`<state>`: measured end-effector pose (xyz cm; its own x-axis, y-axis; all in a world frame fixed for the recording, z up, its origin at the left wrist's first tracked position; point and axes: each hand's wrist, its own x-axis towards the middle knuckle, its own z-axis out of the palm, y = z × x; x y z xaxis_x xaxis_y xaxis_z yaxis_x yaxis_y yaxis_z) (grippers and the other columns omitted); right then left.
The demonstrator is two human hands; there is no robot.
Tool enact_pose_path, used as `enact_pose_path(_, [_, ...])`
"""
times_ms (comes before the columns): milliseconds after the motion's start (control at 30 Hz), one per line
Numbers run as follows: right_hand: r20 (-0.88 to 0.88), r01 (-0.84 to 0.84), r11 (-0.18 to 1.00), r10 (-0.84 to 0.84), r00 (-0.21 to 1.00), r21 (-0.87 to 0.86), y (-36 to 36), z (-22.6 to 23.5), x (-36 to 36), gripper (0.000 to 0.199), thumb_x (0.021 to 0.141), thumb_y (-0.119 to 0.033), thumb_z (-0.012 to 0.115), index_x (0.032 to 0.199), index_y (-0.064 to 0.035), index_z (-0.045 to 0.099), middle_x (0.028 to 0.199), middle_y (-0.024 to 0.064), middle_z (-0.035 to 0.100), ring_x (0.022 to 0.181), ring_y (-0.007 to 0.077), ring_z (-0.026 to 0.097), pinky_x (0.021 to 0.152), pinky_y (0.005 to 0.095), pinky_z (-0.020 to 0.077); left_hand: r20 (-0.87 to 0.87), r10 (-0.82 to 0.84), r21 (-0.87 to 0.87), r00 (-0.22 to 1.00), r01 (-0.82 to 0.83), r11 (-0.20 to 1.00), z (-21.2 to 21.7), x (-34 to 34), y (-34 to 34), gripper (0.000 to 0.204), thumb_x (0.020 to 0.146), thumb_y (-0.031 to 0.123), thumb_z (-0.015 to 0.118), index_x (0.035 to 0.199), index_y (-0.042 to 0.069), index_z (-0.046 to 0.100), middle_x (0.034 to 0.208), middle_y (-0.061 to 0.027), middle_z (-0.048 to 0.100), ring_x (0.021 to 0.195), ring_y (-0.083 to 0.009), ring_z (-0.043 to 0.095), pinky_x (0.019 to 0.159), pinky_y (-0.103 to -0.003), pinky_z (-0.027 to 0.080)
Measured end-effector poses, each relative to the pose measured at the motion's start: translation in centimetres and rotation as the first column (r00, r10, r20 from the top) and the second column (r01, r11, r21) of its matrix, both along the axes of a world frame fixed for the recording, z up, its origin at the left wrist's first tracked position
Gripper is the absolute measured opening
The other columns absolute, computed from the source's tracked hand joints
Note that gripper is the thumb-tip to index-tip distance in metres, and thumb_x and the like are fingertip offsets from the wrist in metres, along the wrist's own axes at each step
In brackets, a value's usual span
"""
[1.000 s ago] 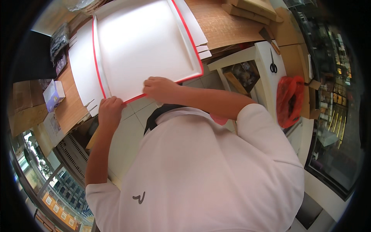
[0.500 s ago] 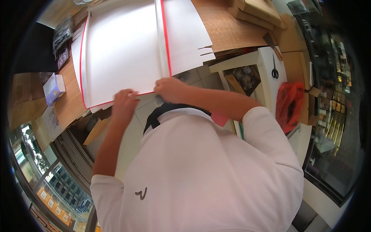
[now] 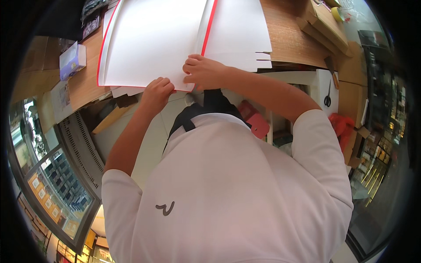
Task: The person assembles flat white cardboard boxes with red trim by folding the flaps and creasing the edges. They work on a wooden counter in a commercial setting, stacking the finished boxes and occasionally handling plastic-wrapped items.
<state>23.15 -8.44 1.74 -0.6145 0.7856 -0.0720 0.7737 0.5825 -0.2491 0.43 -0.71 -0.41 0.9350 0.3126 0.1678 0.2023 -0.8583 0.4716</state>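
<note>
A large white card sheet [image 3: 153,44] with red edges lies at the front of the table, narrow strips folded up along its left and right sides. My left hand [image 3: 158,92] is closed on its near edge, fingers on top. At the near right corner, my right hand [image 3: 205,72] has bent fingers around the folded strip, the thumb a little apart from them. That hand hides the strip's near end. Under the red-edged sheet lies a second white sheet [image 3: 239,39], with slots cut in its right edge.
On the wooden table [image 3: 285,35] a tissue box [image 3: 73,61] stands at the left. Cardboard boxes [image 3: 326,24] are stacked at the far right. Black scissors [image 3: 327,97] and a handled blade [image 3: 332,72] rest on a white surface beside a red plastic bag [image 3: 342,127].
My left hand has slid right along the near edge, closer to the corner. My right hand has shifted from the corner onto the right strip. The whole view has tilted, raising the table in it.
</note>
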Motion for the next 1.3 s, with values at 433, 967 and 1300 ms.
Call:
enact_pose_path(433, [-0.101, 0.017, 0.998, -0.011, 0.995, 0.062, -1.8, -1.4, -1.0, 0.018, 0.076, -0.028, 0.068, 0.082, -0.0115, 0.064, 0.094, 0.0018, 0.058, 0.097, 0.0201, 0.051, 0.091, 0.0348, 0.0396, 0.018, 0.007, 0.025, 1.000, -0.008, 1.000, -0.5, -0.5, -0.2, 0.010, 0.074, 0.006, 0.065, 0.076, 0.006, 0.055, 0.081, -0.0051, 0.055, 0.081, -0.0247, 0.054, 0.072, -0.037, 0.044])
enact_pose_path(967, [-0.103, 0.544, 0.753, -0.548, 0.830, 0.370, 12.8, 2.3, 8.1, 0.043, 0.093, -0.009, 0.051, 0.136, -0.0138, 0.044, 0.145, 0.0060, 0.041, 0.136, 0.0253, 0.034, 0.109, 0.0412, 0.0308, 0.091, -0.193, 0.255, 0.977, 0.165, 0.953, 8.2, -6.2, -4.3, 0.019, 0.071, 0.008, 0.065, 0.089, 0.012, 0.059, 0.113, -0.0027, 0.057, 0.113, -0.0221, 0.050, 0.097, -0.045, 0.037])
enact_pose_path(1300, [-0.097, 0.739, 0.647, -0.736, 0.670, 0.190, 18.5, 2.2, 11.4, 0.048, 0.095, -0.017, 0.044, 0.142, -0.0135, 0.035, 0.150, 0.0091, 0.033, 0.139, 0.0279, 0.028, 0.110, 0.0474, 0.0262, 0.025, 0.960, -0.087, 0.280, -0.956, 0.281, 0.2, -22.1, 1.9, 0.035, 0.091, 0.022, 0.059, 0.119, 0.001, 0.057, 0.121, -0.0153, 0.058, 0.109, -0.0286, 0.055, 0.090, -0.037, 0.044])
